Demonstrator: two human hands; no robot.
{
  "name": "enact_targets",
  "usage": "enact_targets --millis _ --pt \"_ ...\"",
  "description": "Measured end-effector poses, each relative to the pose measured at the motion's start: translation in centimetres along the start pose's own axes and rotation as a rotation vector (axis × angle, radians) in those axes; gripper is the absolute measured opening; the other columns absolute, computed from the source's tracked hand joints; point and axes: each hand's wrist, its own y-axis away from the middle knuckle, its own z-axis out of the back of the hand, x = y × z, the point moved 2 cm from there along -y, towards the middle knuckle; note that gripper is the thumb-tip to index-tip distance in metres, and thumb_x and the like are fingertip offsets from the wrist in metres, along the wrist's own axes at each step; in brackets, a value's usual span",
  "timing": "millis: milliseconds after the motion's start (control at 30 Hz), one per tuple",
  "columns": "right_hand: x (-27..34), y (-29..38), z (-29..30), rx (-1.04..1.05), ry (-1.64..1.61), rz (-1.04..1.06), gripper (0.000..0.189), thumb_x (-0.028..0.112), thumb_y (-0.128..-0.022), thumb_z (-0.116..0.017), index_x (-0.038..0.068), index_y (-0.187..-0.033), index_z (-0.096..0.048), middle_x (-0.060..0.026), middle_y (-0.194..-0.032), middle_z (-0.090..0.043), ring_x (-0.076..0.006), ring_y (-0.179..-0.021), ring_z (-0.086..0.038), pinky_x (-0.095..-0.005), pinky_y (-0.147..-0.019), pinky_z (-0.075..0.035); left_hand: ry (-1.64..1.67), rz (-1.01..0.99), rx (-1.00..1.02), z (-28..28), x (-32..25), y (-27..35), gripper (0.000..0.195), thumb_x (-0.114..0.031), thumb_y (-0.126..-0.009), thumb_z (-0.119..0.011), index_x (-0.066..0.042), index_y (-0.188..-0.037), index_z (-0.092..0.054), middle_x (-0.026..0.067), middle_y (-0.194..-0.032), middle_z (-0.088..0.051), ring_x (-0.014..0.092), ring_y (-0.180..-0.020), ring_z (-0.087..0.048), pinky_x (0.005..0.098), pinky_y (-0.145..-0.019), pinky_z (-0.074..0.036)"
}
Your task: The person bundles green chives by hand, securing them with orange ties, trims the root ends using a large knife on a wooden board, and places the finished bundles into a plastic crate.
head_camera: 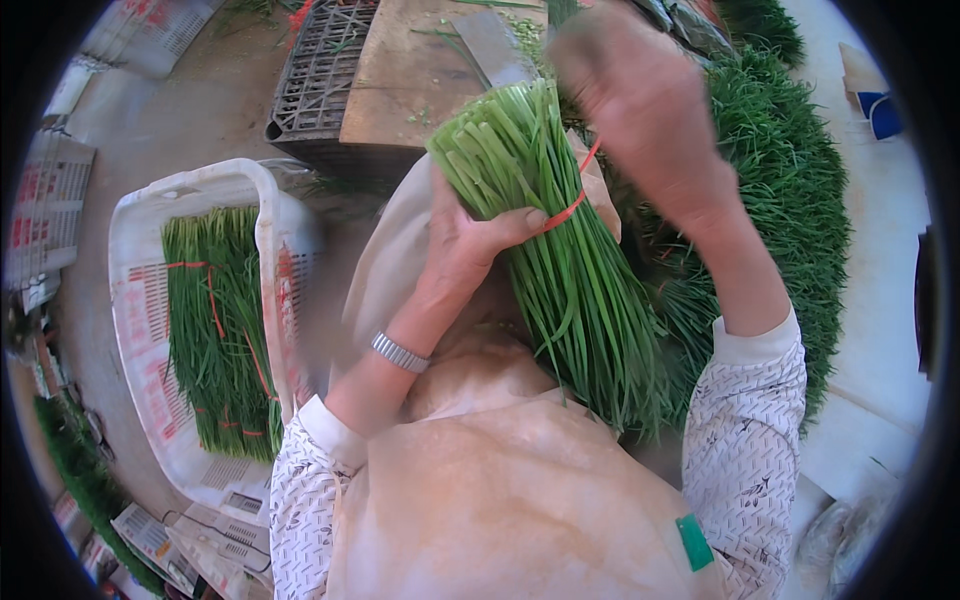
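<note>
A thick bundle of long green leafy stalks, probably Chinese chives [577,277], lies slanting over my lap with its pale cut ends up. My left hand [480,229] grips it near the cut ends, the thumb lying over a red tie [562,214]. The tie runs around the bundle, and one end rises towards my right hand [637,105]. That hand is raised at the upper right and blurred; its fingertips look closed, and the tie seems to lead to it. Behind the cut ends, a flat metal blade [491,49] rests on a wooden board [397,75].
A white plastic basket [266,202] at my left holds tied green bundles [217,322]. The board sits on a dark plastic crate [322,67]. A large heap of loose greens [780,195] lies at my right. More white baskets [52,202] stand at the far left.
</note>
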Motion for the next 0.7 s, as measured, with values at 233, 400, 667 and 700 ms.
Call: enact_targets --millis 233,400,667,700 --pt "-6.0 8.2 8.8 0.008 -0.428 -0.683 0.019 0.005 -0.093 -0.06 0.005 -0.111 -0.065 -0.002 -0.085 -0.061 -0.0128 -0.069 -0.055 -0.0274 -0.065 -0.045 -0.095 -0.027 -0.116 1.0 0.0 2.5 0.097 -0.014 -0.067 -0.09 -0.006 -0.145 -0.033 0.0114 -0.136 -0.054 0.024 -0.124 -0.055 0.0388 -0.107 -0.045" --pt "-5.2 18.0 7.9 0.923 -0.028 -0.594 0.029 0.01 -0.084 -0.061 0.004 -0.112 -0.059 -0.015 -0.099 -0.064 -0.0369 -0.09 -0.062 -0.0449 -0.077 -0.05 -0.039 0.014 -0.064 1.8 0.2 2.7 0.094 -0.016 -0.068 -0.087 -0.004 -0.146 -0.035 0.0113 -0.134 -0.056 0.025 -0.125 -0.055 0.0392 -0.109 -0.042" --pt "0.8 14.1 6.9 0.346 -0.259 -0.664 0.011 0.012 -0.087 -0.063 0.002 -0.087 -0.06 -0.0152 -0.092 -0.064 -0.037 -0.083 -0.063 -0.0444 -0.07 -0.052 0.145 0.143 0.101 6.2 0.4 2.5 0.083 -0.013 -0.063 -0.086 0.001 -0.136 -0.05 0.0085 -0.127 -0.062 0.025 -0.118 -0.06 0.037 -0.105 -0.046" --pt "1.4 13.5 6.9 0.396 -0.193 -0.62 0.012 0.013 -0.087 -0.063 0.002 -0.087 -0.061 -0.0149 -0.092 -0.064 -0.0364 -0.082 -0.064 -0.0437 -0.07 -0.052 0.164 0.157 0.108 6.7 0.5 2.6 0.081 -0.012 -0.062 -0.085 0.002 -0.135 -0.052 0.0085 -0.125 -0.064 0.024 -0.116 -0.061 0.0362 -0.104 -0.047"
